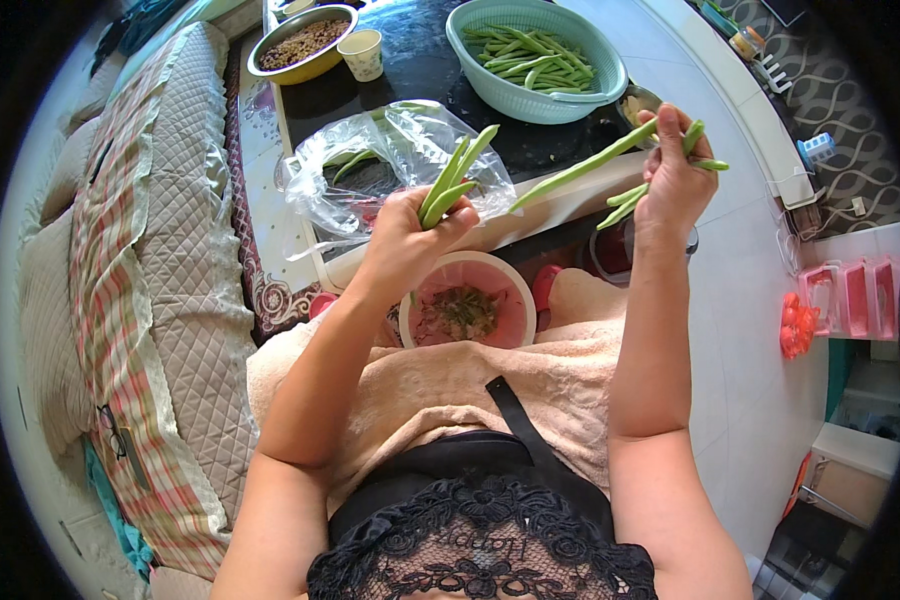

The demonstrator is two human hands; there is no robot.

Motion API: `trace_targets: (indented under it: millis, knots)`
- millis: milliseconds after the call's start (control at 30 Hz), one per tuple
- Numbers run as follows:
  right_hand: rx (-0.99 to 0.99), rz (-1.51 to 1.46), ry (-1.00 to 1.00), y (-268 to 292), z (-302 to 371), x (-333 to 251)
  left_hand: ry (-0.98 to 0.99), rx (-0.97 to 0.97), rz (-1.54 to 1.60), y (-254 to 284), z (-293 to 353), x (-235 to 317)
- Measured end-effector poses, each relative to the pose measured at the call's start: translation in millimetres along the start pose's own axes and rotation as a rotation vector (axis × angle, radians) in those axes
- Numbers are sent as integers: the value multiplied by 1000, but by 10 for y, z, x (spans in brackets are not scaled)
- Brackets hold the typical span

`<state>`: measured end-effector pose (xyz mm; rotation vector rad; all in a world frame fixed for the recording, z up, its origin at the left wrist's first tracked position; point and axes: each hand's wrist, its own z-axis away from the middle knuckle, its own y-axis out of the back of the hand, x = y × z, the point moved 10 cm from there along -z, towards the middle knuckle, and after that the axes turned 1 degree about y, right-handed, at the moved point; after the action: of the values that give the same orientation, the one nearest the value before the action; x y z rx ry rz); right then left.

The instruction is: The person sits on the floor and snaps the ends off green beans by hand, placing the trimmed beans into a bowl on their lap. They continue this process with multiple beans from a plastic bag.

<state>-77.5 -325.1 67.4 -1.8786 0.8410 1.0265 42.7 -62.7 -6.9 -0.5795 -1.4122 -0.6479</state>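
Observation:
My left hand (415, 225) is closed around several green beans (450, 180) that stick up from the fist, in front of a clear plastic bag (325, 150). Farther right, my right hand (667, 175) grips several more beans; one long green bean (585, 168) points out to the left from it. The two hands are apart. Below and between them, a pink-lined bin (518, 300) stands near my knees with green scraps at its bottom. Beyond my right hand, a light green basket (540, 103) on the dark table holds many green beans.
On the table's far left are a metal bowl (342, 58) of brown grains and a paper cup (363, 58). A quilted sofa (185, 200) runs along the left. To the right, the tiled floor (735, 330) leads to a shelf with pink containers (860, 300). A tan cloth (420, 390) covers my lap.

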Motion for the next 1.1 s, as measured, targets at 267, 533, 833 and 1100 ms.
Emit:
trace_targets:
  millis: [267, 533, 833, 1100]
  knots:
    - [110, -54, 30, 330, -189, -93, 193, -119, -154, 17, 69, -264]
    - [44, -54, -21, 116, -56, -22, -43, -3, 51, -22, 10, 36]
    - [-12, -69, -89, -128, 142, 123, -128, 103, -58, -51, -19, 40]
    - [-524, 677, 632, -800, 636, -438, -244, 310, -299, 264, 7, 236]
